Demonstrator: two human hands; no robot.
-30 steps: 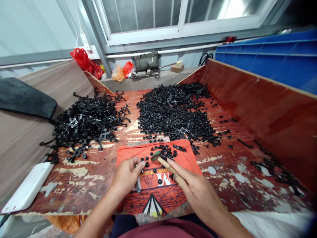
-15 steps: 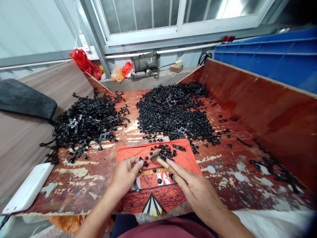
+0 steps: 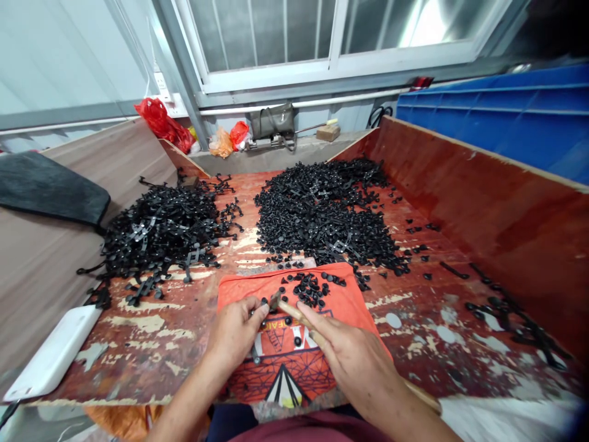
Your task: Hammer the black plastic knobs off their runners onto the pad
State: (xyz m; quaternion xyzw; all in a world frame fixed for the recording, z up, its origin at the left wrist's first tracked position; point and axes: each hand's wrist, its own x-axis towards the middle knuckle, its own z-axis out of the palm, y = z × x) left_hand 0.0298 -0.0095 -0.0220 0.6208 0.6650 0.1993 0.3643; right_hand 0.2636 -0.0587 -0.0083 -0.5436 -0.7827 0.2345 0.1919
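Right hand (image 3: pixel 356 353): fingers clenched on the wooden-handled tool (image 3: pixel 294 312), forefinger laid along the handle. Tool's small dark head (image 3: pixel 275 301) sticks out past those fingers, just beside the left thumb tip, over the red-orange cloth (image 3: pixel 239 291).

Left hand (image 3: pixel 234 328): fingers curled in toward the thumb, small black piece right at the tips. Can't tell if it's gripped or just lying there. Narrow dark strip (image 3: pixel 256 355) shows just below that hand, on the cloth.

Loose black pieces (image 3: pixel 309 288) cluster on the cloth, beyond the handle and clear of both hands' fingers. Two more sit between the hands.

Cloth is on the worktop (image 3: pixel 414 288). Past it, big heap of black parts (image 3: pixel 322 212); second heap (image 3: pixel 161 227) to the left. White device (image 3: pixel 53 356) at the near left edge, blue crate (image 3: pixel 497 116) far right.
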